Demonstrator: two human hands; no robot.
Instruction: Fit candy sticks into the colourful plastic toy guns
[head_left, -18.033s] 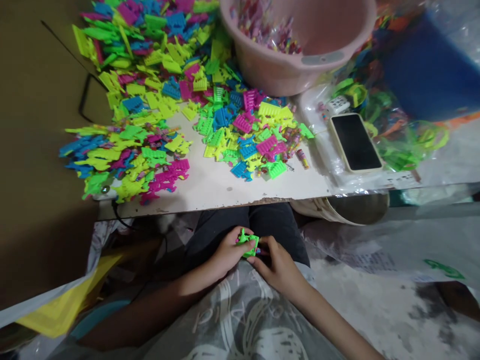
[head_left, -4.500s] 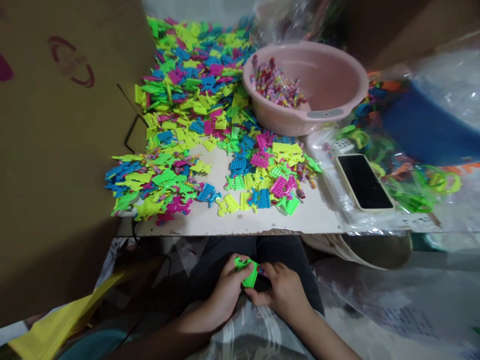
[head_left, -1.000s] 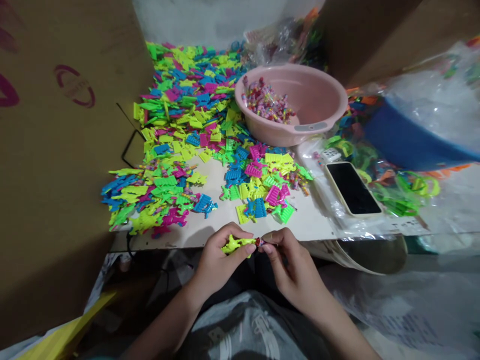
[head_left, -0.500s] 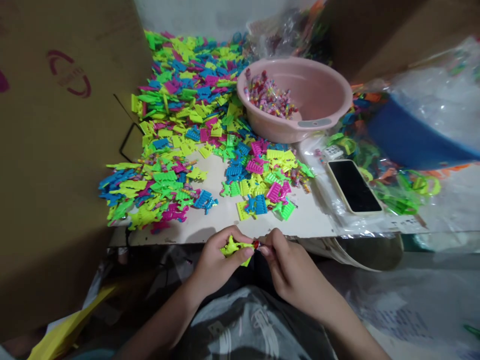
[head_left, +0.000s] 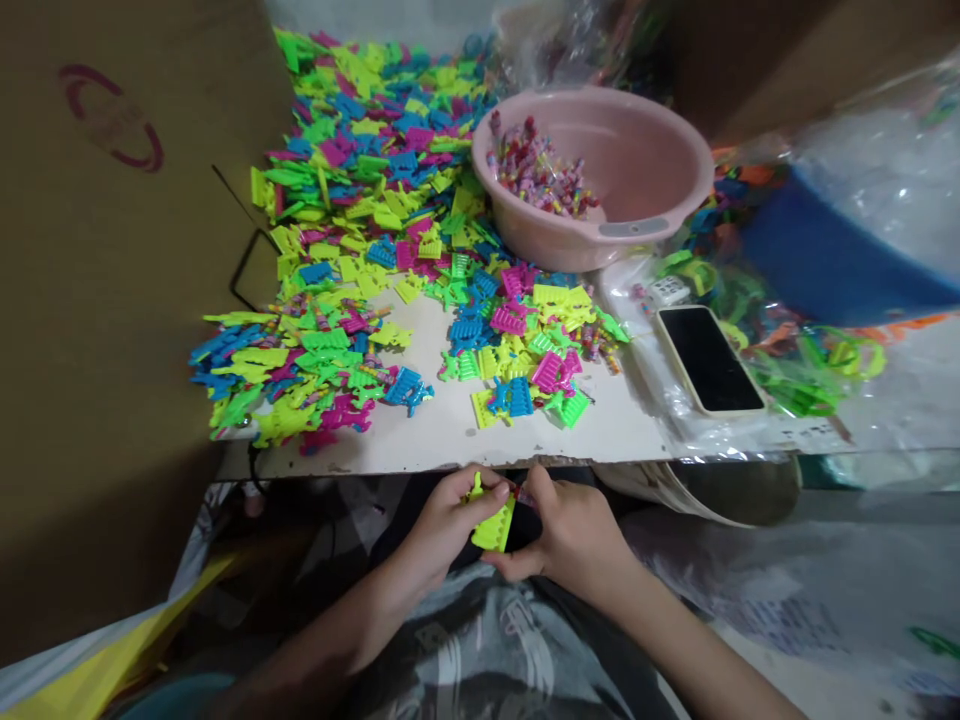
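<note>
The worktop [head_left: 431, 440] carried a pink basin [head_left: 547, 240]. Just before the worktop's near edge, the right hand [head_left: 581, 525] had thumb and forefinger apart. There too, the left hand [head_left: 446, 515] had its grip clamped on a yellow piece [head_left: 493, 530], the broad part jutting below the thumb. Whether the right grip clamped the small red piece [head_left: 517, 492] at its forefinger, I could not tell.

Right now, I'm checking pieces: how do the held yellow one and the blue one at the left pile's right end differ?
The left hand holds the yellow piece; the blue piece lies on the table. That hand partly covers the yellow piece, not the blue piece. Both have teeth.
</note>
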